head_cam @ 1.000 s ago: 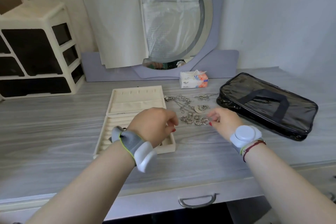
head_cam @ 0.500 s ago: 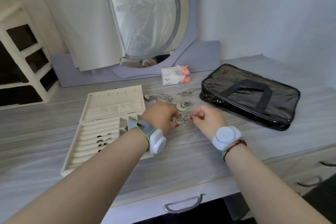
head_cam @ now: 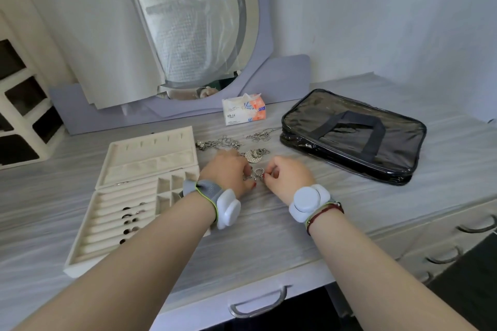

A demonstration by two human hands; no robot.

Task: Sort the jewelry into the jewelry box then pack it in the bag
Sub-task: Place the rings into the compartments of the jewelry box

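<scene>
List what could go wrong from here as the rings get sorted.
1. Both hands, left and right, pinch at small rings close together; one might slip and roll along the table toward its front edge.
2. The left forearm lies over the open box; pulling back could nudge it or unseat the rings already slotted.
3. The chains lie in loose piles just behind the hands and may tangle if swept.

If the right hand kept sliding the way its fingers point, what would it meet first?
The right hand points left at a small ring by its fingertips; just beyond is the left hand. Depth is unclear.
</scene>
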